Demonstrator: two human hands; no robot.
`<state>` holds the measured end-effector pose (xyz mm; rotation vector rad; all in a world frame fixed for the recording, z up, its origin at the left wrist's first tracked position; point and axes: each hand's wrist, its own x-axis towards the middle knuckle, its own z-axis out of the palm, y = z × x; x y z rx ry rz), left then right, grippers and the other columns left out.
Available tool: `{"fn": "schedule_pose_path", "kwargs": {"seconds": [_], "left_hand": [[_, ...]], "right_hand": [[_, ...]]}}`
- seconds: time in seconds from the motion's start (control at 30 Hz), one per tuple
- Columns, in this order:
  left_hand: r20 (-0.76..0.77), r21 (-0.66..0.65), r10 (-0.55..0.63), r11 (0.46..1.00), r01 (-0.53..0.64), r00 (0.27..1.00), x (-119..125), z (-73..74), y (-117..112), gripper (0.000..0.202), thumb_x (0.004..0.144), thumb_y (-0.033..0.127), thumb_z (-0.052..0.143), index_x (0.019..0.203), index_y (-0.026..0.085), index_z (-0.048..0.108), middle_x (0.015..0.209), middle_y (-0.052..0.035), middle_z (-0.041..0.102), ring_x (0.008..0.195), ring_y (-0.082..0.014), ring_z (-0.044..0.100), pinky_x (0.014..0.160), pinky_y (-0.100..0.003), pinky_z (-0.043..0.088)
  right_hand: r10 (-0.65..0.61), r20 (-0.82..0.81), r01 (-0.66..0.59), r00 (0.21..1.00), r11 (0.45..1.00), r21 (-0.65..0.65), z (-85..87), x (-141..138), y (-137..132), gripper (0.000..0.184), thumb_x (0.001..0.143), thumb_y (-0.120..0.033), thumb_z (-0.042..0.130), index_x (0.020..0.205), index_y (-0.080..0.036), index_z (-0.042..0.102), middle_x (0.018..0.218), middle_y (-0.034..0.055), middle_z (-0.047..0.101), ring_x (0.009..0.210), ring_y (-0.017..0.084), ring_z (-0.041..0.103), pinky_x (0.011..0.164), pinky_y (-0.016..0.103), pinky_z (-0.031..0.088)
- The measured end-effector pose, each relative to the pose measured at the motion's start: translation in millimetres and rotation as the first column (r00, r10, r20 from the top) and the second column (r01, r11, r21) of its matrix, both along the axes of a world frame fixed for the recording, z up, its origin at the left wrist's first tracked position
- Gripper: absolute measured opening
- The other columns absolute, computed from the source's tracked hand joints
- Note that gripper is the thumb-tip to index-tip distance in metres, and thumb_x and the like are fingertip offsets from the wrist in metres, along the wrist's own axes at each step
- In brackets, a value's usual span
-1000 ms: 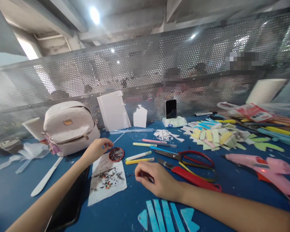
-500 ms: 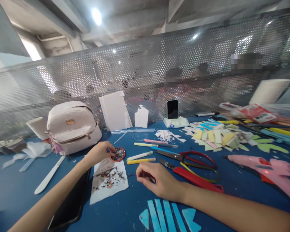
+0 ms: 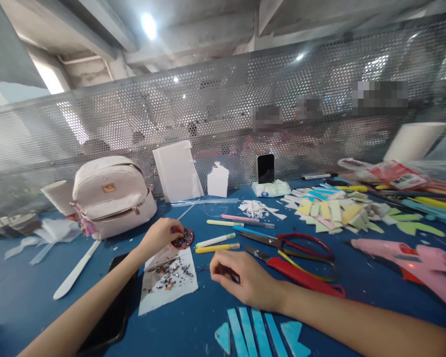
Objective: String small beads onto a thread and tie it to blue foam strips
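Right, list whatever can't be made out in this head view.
In the head view:
Left hand at the red-rimmed dish: any piece between its fingers is too small to tell.
Right hand: its curled fingers may hide something held.
Black flat object: partly behind the left forearm.
Blue strips: lower ends cut off by the bottom edge.

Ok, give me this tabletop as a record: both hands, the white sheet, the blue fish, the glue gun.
Left hand: at the red-rimmed dish; grip unclear
Right hand: curled, near the yellow marker; grip unclear
White sheet: dark and orange bits scattered on it
Blue fish: in separate pieces
Glue gun: pink, at the right
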<state>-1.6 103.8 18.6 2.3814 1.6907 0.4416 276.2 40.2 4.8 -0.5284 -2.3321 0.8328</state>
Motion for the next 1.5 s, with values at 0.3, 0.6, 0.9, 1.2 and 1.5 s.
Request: {"fn": "schedule_pose_path", "kwargs": {"seconds": [0.3, 0.6, 0.9, 1.2, 1.5], "left_hand": [[0.017, -0.052, -0.085, 0.995, 0.085, 0.996, -9.6, 17.2, -6.1, 0.014, 0.076, 0.018, 0.061, 0.073, 0.019, 0.074, 0.077, -0.0017, 0.076, 0.070, -0.0167, 0.065, 0.067, -0.023, 0.046], [-0.007, -0.076, -0.113, 0.991, 0.112, 0.994, -10.7, 9.5, -8.6, 0.016, 0.072, 0.012, 0.062, 0.072, 0.020, 0.076, 0.077, -0.0007, 0.077, 0.072, -0.0163, 0.066, 0.065, -0.021, 0.044], [-0.015, 0.040, -0.073, 0.996, 0.074, 0.997, -6.3, 7.0, -2.9, 0.017, 0.080, 0.017, 0.059, 0.082, 0.019, 0.076, 0.084, -0.0042, 0.076, 0.070, -0.0175, 0.063, 0.068, -0.025, 0.046], [-0.008, 0.030, -0.098, 0.995, 0.099, 0.995, -12.5, 11.5, -9.9, 0.017, 0.079, 0.013, 0.059, 0.079, 0.019, 0.075, 0.083, -0.0034, 0.074, 0.071, -0.0167, 0.064, 0.069, -0.024, 0.049], [-0.015, 0.011, -0.127, 0.992, 0.128, 0.992, -9.2, 4.1, -7.1, 0.027, 0.078, 0.007, 0.057, 0.088, 0.021, 0.079, 0.086, -0.0036, 0.074, 0.075, -0.0172, 0.065, 0.069, -0.023, 0.047]], "right_hand": [[-0.009, -0.010, 0.009, 1.000, 1.000, 0.004, 1.5, -0.2, -0.6, 0.005, 0.090, -0.016, 0.053, 0.086, -0.018, 0.055, 0.077, -0.0001, 0.056, 0.060, 0.010, 0.047, 0.056, 0.021, 0.036], [-0.007, 0.013, 0.007, 1.000, 1.000, 0.025, 1.7, -0.3, 0.2, 0.005, 0.091, -0.017, 0.052, 0.087, -0.018, 0.055, 0.078, 0.0003, 0.057, 0.060, 0.011, 0.047, 0.055, 0.021, 0.037], [-0.005, -0.005, 0.005, 1.000, 1.000, 0.016, 2.0, 0.1, -0.4, 0.006, 0.091, -0.018, 0.052, 0.086, -0.018, 0.055, 0.078, 0.0004, 0.057, 0.060, 0.011, 0.047, 0.056, 0.021, 0.037], [-0.001, 0.016, 0.001, 1.000, 1.000, 0.018, -0.1, 0.8, 0.7, 0.005, 0.092, -0.017, 0.052, 0.088, -0.019, 0.055, 0.080, 0.0008, 0.058, 0.062, 0.011, 0.048, 0.056, 0.021, 0.038], [-0.002, 0.008, 0.002, 1.000, 1.000, 0.004, 1.4, 0.4, 0.0, 0.005, 0.091, -0.017, 0.053, 0.087, -0.019, 0.055, 0.078, 0.0000, 0.057, 0.061, 0.011, 0.047, 0.056, 0.021, 0.036]]}}
